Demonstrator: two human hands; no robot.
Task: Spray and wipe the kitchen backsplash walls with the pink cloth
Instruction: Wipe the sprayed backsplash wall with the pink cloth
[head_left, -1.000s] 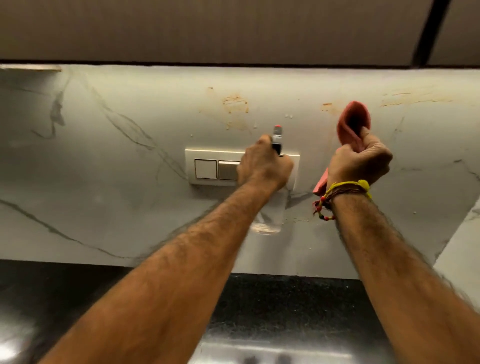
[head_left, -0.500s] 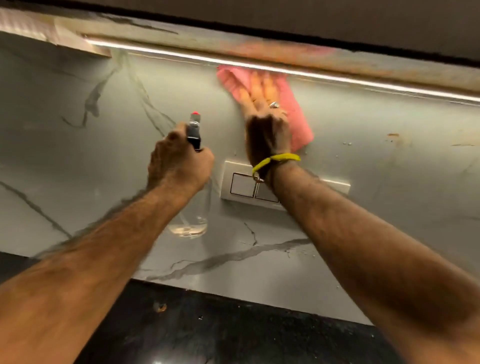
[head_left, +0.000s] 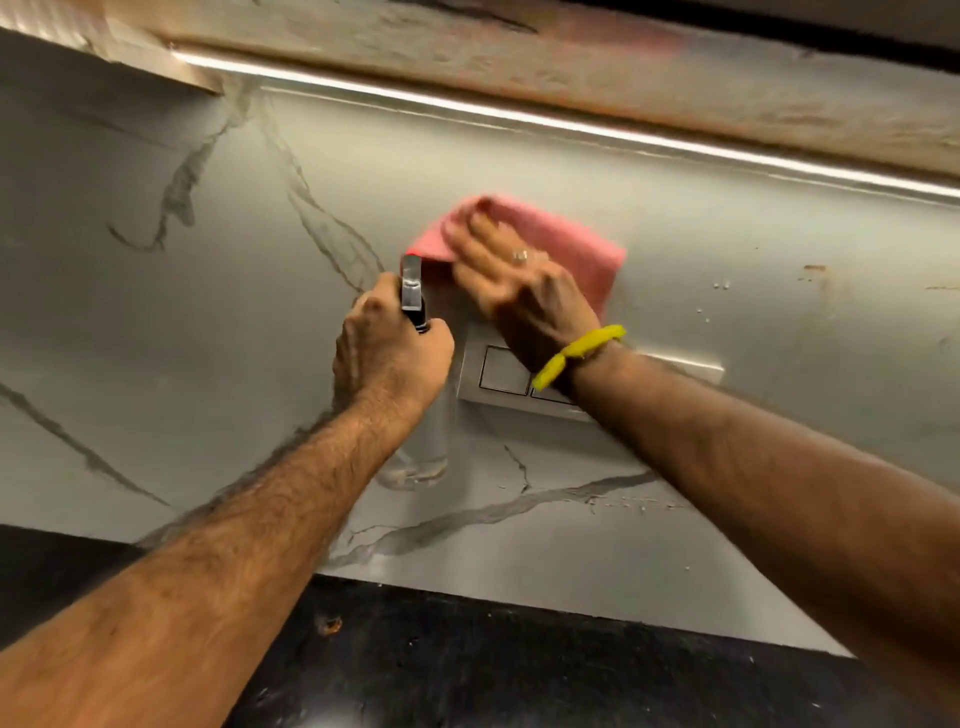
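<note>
Right hand (head_left: 524, 291) flat, fingers straight, presses pink cloth (head_left: 571, 249) on backsplash (head_left: 208, 364) above switch plate (head_left: 498, 374). Left hand (head_left: 387, 358) grips spray bottle (head_left: 413, 291). Orange stains (head_left: 815, 270) far right unwiped; wiping looks partway.

Two hands (head_left: 389, 358), one pink cloth (head_left: 576, 249), one spray bottle (head_left: 415, 447), perhaps two switches (head_left: 503, 370).

We reach both bare forearms up toward the grey-veined marble backsplash wall (head_left: 156, 322). Our left hand (head_left: 387, 358) is curled into a fist around the neck of a clear spray bottle (head_left: 415, 457), held just off the wall. Our right hand (head_left: 519, 286), blurred, lies flat with fingers straight, pressing a pink cloth (head_left: 587, 254) against the wall; a yellow band (head_left: 576, 356) circles that wrist.
</note>
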